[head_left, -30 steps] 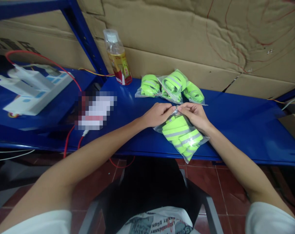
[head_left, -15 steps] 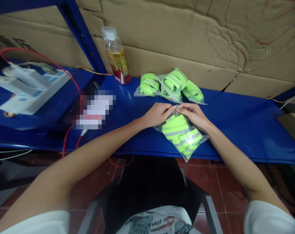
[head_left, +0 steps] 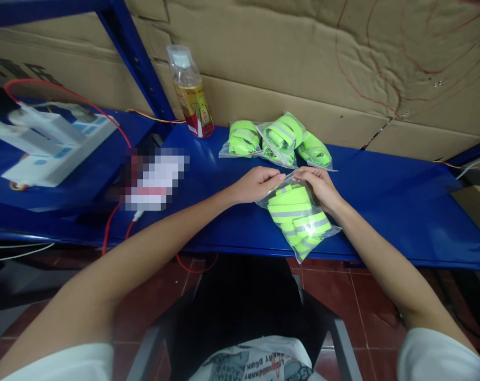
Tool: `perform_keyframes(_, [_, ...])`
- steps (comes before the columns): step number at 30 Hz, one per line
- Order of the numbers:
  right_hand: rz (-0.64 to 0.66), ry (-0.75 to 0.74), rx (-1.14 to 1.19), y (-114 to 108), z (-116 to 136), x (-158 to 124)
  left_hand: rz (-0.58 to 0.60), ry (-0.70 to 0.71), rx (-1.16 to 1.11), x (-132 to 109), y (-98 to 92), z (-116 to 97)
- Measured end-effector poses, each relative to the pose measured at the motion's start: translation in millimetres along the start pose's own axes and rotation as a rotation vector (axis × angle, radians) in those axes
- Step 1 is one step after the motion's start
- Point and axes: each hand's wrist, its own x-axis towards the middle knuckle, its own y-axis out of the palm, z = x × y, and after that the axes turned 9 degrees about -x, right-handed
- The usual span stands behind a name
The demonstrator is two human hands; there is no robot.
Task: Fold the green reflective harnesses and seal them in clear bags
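A clear plastic bag point(head_left: 303, 222) holds folded neon-green straps with grey reflective stripes. It lies at the front edge of the blue shelf, its lower corner reaching over the edge. My left hand point(head_left: 259, 184) is closed, thumb and fingers pinching the left part of the bag's top edge. On the other side, my right hand point(head_left: 319, 186) pinches the same edge further right. The edge is stretched between the two hands. Just behind them rest several similar bags point(head_left: 281, 135) of coiled green straps, touching one another.
A drink bottle point(head_left: 192, 100) stands by the cardboard wall point(head_left: 263, 58). To the left are a white power strip point(head_left: 53, 153) with plugs and a blurred-out object point(head_left: 156, 182) on a red cable. A brown box point(head_left: 476, 206) sits at the far right.
My hands have moved slightly apart along the bag's top edge, which was bunched between them and is now drawn straighter. The other bags and the bottle have stayed put.
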Motion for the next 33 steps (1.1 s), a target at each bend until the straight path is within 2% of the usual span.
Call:
perform_keyframes(3, [0.042, 0.04, -0.045, 1.1, 4.1, -2.2, -0.006, 0.007, 0.034, -0.2, 3.5, 0.4])
perform_keyframes(7, [0.012, 0.009, -0.05, 1.5, 7.3, -4.0, -0.019, -0.023, -0.091, 1.3, 1.1, 0.7])
perform_keyframes(12, [0.001, 0.025, -0.025, -1.6, 4.6, -2.4, 0.038, -0.073, -0.192, 2.3, -6.2, -5.1])
perform_keyframes(17, [0.026, 0.012, -0.01, -3.1, 2.6, -1.2, 0.081, -0.042, -0.209, 1.1, -7.3, -5.7])
perform_keyframes(25, [0.043, -0.071, -0.041, -4.5, 1.2, -0.9, 0.123, -0.022, -0.225, 0.0, -6.0, -7.7])
perform_keyframes(33, [-0.003, -0.185, -0.095, -2.9, 2.0, -2.2, 0.084, -0.026, -0.12, 1.0, -8.6, -5.4])
